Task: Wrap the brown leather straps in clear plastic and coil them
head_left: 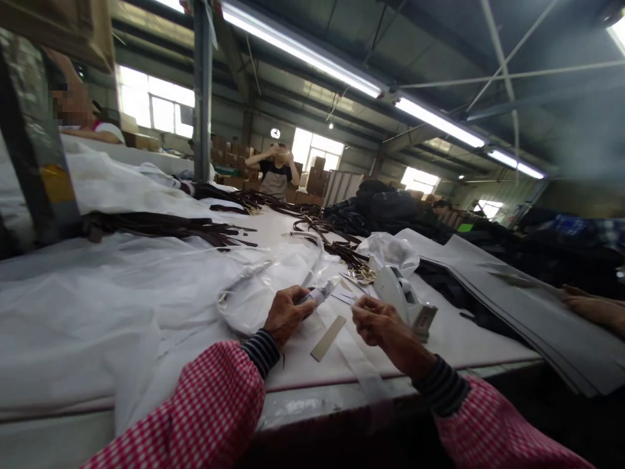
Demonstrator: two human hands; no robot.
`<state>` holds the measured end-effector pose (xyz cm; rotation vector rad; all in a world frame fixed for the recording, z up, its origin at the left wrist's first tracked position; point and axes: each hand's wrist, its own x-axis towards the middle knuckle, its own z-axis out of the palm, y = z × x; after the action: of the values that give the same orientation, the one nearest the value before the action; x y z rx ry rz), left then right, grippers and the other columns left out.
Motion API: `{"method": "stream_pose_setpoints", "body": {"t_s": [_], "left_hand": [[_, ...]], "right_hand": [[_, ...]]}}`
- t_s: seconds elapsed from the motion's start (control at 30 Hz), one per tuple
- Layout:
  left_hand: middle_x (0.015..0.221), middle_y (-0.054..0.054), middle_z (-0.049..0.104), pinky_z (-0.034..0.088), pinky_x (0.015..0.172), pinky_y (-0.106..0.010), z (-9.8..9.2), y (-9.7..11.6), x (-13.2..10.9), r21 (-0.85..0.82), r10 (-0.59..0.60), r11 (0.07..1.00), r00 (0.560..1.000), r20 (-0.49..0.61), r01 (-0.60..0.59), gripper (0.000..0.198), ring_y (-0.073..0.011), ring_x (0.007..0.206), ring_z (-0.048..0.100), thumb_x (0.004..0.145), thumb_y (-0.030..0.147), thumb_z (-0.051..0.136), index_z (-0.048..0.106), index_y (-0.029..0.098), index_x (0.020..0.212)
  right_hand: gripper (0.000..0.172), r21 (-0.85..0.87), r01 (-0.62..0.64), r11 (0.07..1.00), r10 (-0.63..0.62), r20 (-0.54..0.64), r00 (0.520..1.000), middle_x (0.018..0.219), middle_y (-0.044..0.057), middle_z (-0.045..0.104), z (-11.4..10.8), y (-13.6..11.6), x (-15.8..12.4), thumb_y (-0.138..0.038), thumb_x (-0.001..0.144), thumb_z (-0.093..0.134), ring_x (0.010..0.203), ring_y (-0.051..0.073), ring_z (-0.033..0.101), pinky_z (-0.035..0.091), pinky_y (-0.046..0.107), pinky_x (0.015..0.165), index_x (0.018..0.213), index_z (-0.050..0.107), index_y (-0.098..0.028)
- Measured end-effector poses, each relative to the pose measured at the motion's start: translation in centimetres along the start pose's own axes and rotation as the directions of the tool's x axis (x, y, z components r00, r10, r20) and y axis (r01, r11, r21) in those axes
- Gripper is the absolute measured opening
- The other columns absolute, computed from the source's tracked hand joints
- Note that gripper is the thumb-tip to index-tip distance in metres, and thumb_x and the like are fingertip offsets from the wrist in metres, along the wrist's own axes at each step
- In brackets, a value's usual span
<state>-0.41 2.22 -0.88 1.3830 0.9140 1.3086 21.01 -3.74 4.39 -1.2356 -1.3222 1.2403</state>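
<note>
My left hand (pixel 289 315) is closed around the gathered end of a clear plastic bag (pixel 244 303); a looped strap seems to lie inside the bag. My right hand (pixel 383 329) is pinched at the fingertips on a small pale piece, too small to name. Just beside the right hand stands a grey-white tape dispenser (pixel 394 293). A flat beige strip (pixel 328 339) lies on the table between my hands. Paper cards (pixel 342 293) lie partly behind the fingers.
Dark brown straps (pixel 170 228) with metal buckles lie across the white-covered table. Large white sheets (pixel 97 306) spread at left. Grey panels (pixel 469 273) and black goods (pixel 385 205) are at right. Another person's hand (pixel 593 307) reaches in there. A person (pixel 274 176) stands behind.
</note>
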Motion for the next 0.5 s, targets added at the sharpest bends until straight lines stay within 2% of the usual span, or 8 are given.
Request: {"method": "stream_pose_setpoints", "body": {"t_s": [0.07,0.17,0.5], "left_hand": [[0.065,0.005,0.055,0.033,0.058,-0.023,0.0,0.0,-0.1,0.005,0.007,1.000,1.000,-0.002,-0.007,0.029,-0.0115,0.061,0.046,0.071,0.041,0.077,0.070,0.014,0.079],[0.066,0.004,0.056,0.034,0.059,-0.024,0.0,0.1,-0.1,0.000,0.017,1.000,1.000,-0.005,-0.017,0.030,-0.0119,0.061,0.047,0.072,0.042,0.076,0.070,0.014,0.079],[0.070,0.003,0.059,0.035,0.060,-0.023,0.2,0.0,-0.1,-0.020,0.001,1.000,1.000,-0.002,-0.001,0.031,-0.0122,0.066,0.048,0.073,0.042,0.079,0.069,0.014,0.082]], "right_hand": [[0.044,0.096,-0.008,0.995,0.003,0.055,0.998,0.065,-0.004,0.052,2.8,0.3,1.1,-0.047,0.074,0.084,0.051,0.006,0.041,0.021,0.018,0.046,0.077,0.051,-0.019],[0.045,0.150,-0.014,0.989,0.004,0.071,0.997,0.068,-0.004,0.054,4.6,1.0,2.4,-0.048,0.073,0.084,0.050,0.006,0.043,0.022,0.018,0.045,0.076,0.050,-0.018],[0.051,0.181,-0.042,0.983,0.036,0.033,0.999,0.062,-0.005,0.053,5.1,2.8,4.2,-0.050,0.069,0.087,0.047,0.005,0.042,0.021,0.016,0.041,0.076,0.048,-0.019]]}}
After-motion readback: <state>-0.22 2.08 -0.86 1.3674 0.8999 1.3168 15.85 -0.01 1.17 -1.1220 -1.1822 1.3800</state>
